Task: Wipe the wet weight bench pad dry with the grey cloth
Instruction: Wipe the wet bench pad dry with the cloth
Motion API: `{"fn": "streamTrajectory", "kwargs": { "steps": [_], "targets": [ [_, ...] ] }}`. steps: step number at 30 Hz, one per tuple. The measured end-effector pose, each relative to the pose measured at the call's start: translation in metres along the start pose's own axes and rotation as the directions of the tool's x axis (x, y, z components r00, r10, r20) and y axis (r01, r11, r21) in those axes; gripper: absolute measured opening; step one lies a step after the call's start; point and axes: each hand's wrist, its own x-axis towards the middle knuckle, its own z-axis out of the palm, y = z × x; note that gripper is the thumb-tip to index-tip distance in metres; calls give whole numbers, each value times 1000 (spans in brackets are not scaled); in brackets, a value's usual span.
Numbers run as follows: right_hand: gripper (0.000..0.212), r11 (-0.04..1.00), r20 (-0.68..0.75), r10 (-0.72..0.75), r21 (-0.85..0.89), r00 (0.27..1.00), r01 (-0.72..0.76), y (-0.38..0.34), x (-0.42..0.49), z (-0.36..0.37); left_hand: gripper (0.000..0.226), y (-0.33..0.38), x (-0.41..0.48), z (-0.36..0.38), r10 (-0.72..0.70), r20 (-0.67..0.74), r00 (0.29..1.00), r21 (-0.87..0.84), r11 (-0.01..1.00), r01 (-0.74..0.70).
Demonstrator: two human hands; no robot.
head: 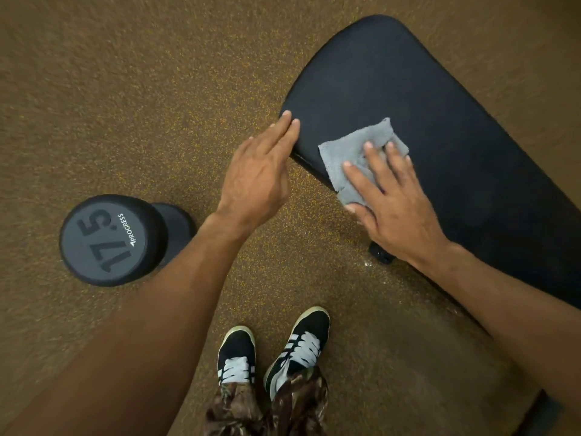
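Observation:
The black weight bench pad point(440, 127) runs from the upper middle to the right edge. A folded grey cloth point(352, 152) lies on the pad's near left edge. My right hand point(393, 199) presses flat on the cloth, fingers spread over it. My left hand point(261, 171) rests with straight fingers on the pad's left rim, beside the cloth and apart from it, holding nothing. No wet patches show clearly on the dark pad.
A black 17.5 dumbbell point(113, 240) stands on end on the speckled brown rubber floor point(125, 89) at the left. My two black-and-white shoes point(273, 350) are at the bottom middle. A black bench foot point(380, 253) shows under the pad.

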Motion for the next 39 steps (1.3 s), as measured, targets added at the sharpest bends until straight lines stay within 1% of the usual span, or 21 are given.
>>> {"fn": "streamTrajectory", "kwargs": {
  "steps": [2, 4, 7, 8, 10, 12, 14, 16, 18, 21, 23, 25, 27, 29, 30, 31, 33, 37, 39],
  "targets": [
    [54, 997, -20, -77, -8, 997, 77, -6, 9, 4, 59, 3, -5, 2, -56, -40, 998, -75, 996, 53],
    [53, 991, -71, -130, -11, 989, 130, -13, 23, 5, 61, 7, -11, 4, -145, -77, 986, -184, 974, 129],
    [54, 984, -126, -176, 10, 976, 178, -27, 57, 4, 59, 7, -23, 10, -353, -99, 930, -323, 896, 305],
    [53, 979, -134, -201, -5, 970, 202, -31, 72, 4, 59, 7, -28, 12, -393, -91, 915, -335, 877, 344],
    [48, 966, -129, -257, -62, 958, 251, -42, 99, 5, 59, 8, -36, 15, -417, -63, 907, -300, 875, 381],
    [44, 950, -78, -306, -96, 949, 298, -46, 110, 3, 59, 11, -39, 14, -408, -53, 911, -263, 886, 381],
    [46, 923, 0, -366, -128, 931, 363, -39, 104, -2, 60, 15, -35, 8, -381, -72, 922, -234, 905, 356],
    [47, 875, 76, -439, -191, 895, 445, -28, 84, -6, 59, 18, -28, 3, -333, -92, 938, -199, 929, 311],
    [46, 835, 163, -483, -211, 860, 509, -13, 52, -8, 59, 22, -18, -2, -268, -96, 959, -159, 955, 251],
    [50, 820, 253, -478, -215, 841, 531, 14, 0, -10, 57, 27, -3, -3, -189, -87, 978, -91, 979, 181],
    [53, 826, 282, -462, -207, 841, 524, 29, -31, -13, 51, 32, 3, -2, -107, -80, 991, 22, 994, 109],
    [53, 844, 292, -427, -210, 856, 493, 39, -54, -17, 46, 39, 7, 0, -12, -47, 999, 97, 995, 16],
    [62, 889, 274, -345, -211, 898, 406, 42, -71, -21, 46, 49, 11, 3, 74, -6, 997, 99, 992, -73],
    [63, 960, 202, -186, -170, 961, 221, 37, -77, -23, 46, 57, 16, 7, 122, 32, 992, 98, 987, -125],
    [65, 984, 178, -89, -134, 980, 114, 33, -77, -22, 46, 61, 19, 8, 134, 43, 990, 101, 985, -138],
    [67, 994, 171, 0, -109, 985, 19, 28, -75, -19, 46, 64, 22, 10, 138, 49, 989, 102, 984, -142],
    [65, 990, 177, 124, -83, 976, -111, 19, -71, -12, 47, 71, 29, 11, 127, 66, 990, 108, 985, -134],
    [54, 964, 130, 264, -12, 956, -265, 19, -83, -1, 58, 83, 38, 14, 124, 199, 972, 153, 976, -156],
    [52, 944, 129, 330, -33, 935, -328, 28, -98, -1, 63, 87, 42, 16, 139, 264, 954, 186, 964, -192]
  ]
}}
